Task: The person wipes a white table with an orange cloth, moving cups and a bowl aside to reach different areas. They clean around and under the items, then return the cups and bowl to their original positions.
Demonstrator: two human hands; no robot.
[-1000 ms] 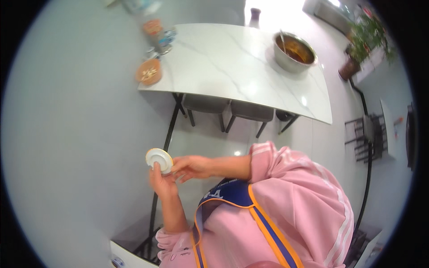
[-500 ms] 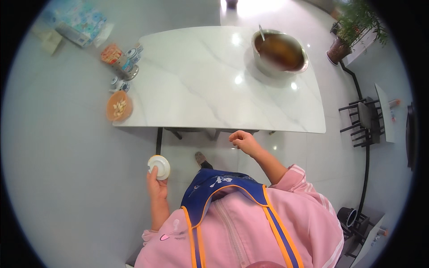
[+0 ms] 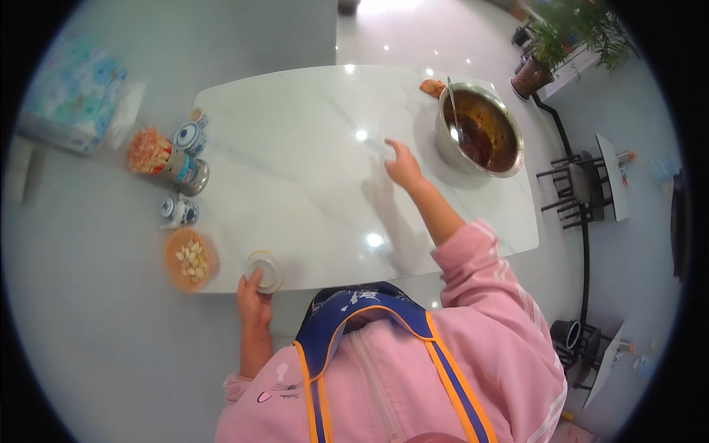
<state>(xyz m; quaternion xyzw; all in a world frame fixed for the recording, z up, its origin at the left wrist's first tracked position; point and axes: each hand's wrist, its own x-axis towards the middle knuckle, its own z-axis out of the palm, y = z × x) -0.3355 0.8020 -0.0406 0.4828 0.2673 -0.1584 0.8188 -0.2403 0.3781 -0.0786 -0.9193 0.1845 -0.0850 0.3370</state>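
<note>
My left hand point(image 3: 255, 306) holds a small white saucer point(image 3: 264, 273) by its edge, thumb on top, just over the near left edge of the marble-patterned table point(image 3: 295, 148). Whether it is one saucer or a stack I cannot tell. My right hand point(image 3: 404, 168) reaches out over the table with nothing in it, index finger stretched forward, the other fingers partly curled. To its right stands a large metal basin point(image 3: 509, 166) with dark reddish-brown sauce point(image 3: 484, 140) inside. A long-handled metal spoon point(image 3: 453, 107) leans in the basin. Behind the basin's left rim lies a crumpled orange-brown thing point(image 3: 433, 88).
Along the left edge stand an orange bowl of peeled garlic cloves point(image 3: 192, 260), a blue-and-white teapot point(image 3: 179, 212), a lidded blue-and-white jar point(image 3: 190, 138) and a metal holder of chopsticks point(image 3: 173, 159). A potted plant point(image 3: 532, 77) and dark chairs point(image 3: 580, 184) are at the right.
I have come closer to the table. My right hand has moved forward from the near edge to over the tabletop, and the saucer in my left hand is now above the table edge.
</note>
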